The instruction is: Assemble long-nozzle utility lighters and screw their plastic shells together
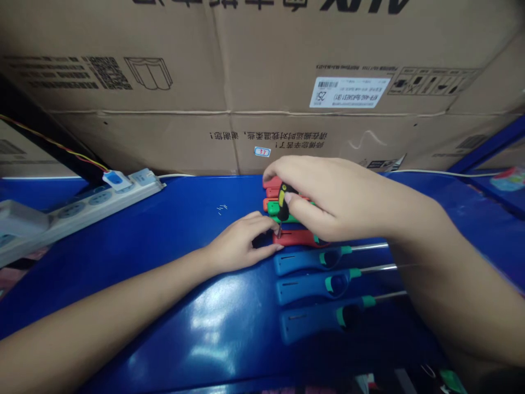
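My right hand [332, 191] grips a short black-and-yellow screwdriver [282, 203], held upright with its shaft pointing down. The tip meets the handle end of a red long-necked lighter [297, 238]. Thumb and fingers of my left hand [240, 241] are closed about that same end, steadying it on the blue surface. Nearer to me lie three blue lighters [301, 261] in a row, their metal necks pointing right. Beyond the red one, green lighters [273, 207] and more red lighters [271, 186] are partly hidden under my right hand.
A large cardboard box [172, 137] stands upright along the back of the blue tabletop [184, 306]. On the left lies a white power strip [94, 205] with plugs in it. Several tiny, thin pale pieces [222, 208] are scattered left of the lighters.
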Motion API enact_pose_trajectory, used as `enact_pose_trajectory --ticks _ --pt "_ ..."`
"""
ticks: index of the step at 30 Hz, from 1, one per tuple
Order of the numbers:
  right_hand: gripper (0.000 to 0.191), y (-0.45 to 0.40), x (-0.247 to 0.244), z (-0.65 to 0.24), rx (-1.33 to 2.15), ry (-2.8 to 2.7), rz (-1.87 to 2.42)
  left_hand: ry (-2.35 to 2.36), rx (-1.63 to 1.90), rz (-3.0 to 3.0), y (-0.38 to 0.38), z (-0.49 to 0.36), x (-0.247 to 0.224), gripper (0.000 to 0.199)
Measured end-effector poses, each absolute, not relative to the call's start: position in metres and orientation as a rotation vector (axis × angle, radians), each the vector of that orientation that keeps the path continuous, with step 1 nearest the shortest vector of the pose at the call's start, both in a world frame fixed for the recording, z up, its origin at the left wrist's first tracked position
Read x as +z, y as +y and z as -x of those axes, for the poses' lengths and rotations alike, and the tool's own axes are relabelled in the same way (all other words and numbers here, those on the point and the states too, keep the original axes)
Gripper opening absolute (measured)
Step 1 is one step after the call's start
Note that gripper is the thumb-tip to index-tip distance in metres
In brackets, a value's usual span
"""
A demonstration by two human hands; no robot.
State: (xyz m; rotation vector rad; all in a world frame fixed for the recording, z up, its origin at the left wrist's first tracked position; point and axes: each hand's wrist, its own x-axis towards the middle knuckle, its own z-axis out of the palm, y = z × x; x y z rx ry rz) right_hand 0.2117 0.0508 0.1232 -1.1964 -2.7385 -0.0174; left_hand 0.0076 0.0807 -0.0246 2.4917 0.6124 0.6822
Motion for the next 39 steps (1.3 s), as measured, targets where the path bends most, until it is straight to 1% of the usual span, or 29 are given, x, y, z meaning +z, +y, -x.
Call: enact_pose_trajectory --ticks 4,7,11,14,17,21,31,34,39 --pt "0.028 0.0536 0.1206 -0.2121 -0.069 -2.743 1.176 0.608 0.689 -2.481 0.0807 -0.0077 -0.0242 0.021" --pt "0.025 0.0535 0.1202 -0.2119 -0.068 -2.746 1.139 0.608 0.708 -2.486 0.0809 -0.0076 -0.025 0.021" --pt "0.028 0.0512 0.1212 -0.2121 -0.072 -2.763 1.165 0.601 0.743 -2.524 0.0813 -0.0072 -0.0273 0.023" --pt "0.026 0.0502 0.1216 -0.2125 -0.051 -2.757 1.141 0.601 0.742 -2.532 0.0813 -0.0071 -0.0278 0.023" --pt "0.029 0.0504 0.1217 -0.2125 -0.046 -2.747 1.155 0.597 0.761 -2.537 0.0812 -0.0072 -0.0273 0.023" --pt "0.025 0.051 0.1218 -0.2122 -0.044 -2.76 1.148 0.606 0.728 -2.521 0.0808 -0.0074 -0.0265 0.023" --pt "0.026 0.0497 0.1208 -0.2115 -0.015 -2.753 1.119 0.608 0.747 -2.513 0.0814 -0.0071 -0.0272 0.026" --pt "0.022 0.0497 0.1207 -0.2123 -0.024 -2.76 1.09 0.616 0.744 -2.53 0.0812 -0.0071 -0.027 0.024" --pt "0.027 0.0509 0.1212 -0.2134 -0.083 -2.757 1.122 0.613 0.739 -2.526 0.0808 -0.0071 -0.0272 0.023"
